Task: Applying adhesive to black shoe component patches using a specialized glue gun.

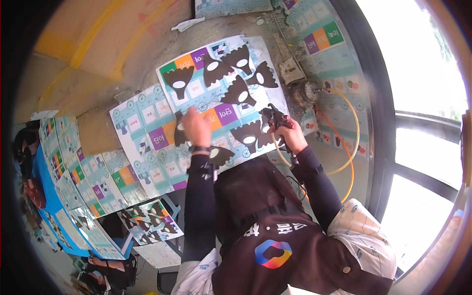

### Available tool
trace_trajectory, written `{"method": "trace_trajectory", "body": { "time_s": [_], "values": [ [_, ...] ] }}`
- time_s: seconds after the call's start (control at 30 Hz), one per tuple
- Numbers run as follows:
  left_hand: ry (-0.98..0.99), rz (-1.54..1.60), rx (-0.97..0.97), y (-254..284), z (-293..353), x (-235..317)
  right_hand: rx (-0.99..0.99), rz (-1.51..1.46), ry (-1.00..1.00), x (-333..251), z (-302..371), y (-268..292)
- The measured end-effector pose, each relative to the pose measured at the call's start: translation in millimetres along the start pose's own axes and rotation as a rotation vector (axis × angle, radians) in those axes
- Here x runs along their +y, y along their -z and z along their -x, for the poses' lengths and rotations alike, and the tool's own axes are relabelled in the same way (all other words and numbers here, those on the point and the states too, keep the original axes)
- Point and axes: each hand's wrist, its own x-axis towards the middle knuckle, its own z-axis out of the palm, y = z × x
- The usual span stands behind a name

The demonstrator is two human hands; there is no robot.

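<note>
right of frame centre, my right hand (293, 136) clasps the spray gun (277, 119), best kept steady; my left hand's (197, 129) grip i cannot tell.

On the printed sheet (199, 97) before me, white Korean lettering fills green, orange and purple blocks. Right of that sheet, a wall poster (323, 40) repeats such lettered blocks. Nearer me than the sheet, my dark apron (314, 258) carries white lettering (278, 229) and a multicoloured ring emblem (262, 253).
</note>
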Motion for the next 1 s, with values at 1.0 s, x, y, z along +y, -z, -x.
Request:
{"method": "trace_trajectory", "body": {
  "time_s": [1.0],
  "values": [
    [0.008,0.392,0.039,-47,-3,-24,-0.270,0.518,0.184,-11,-107,-98]
  ]
}}
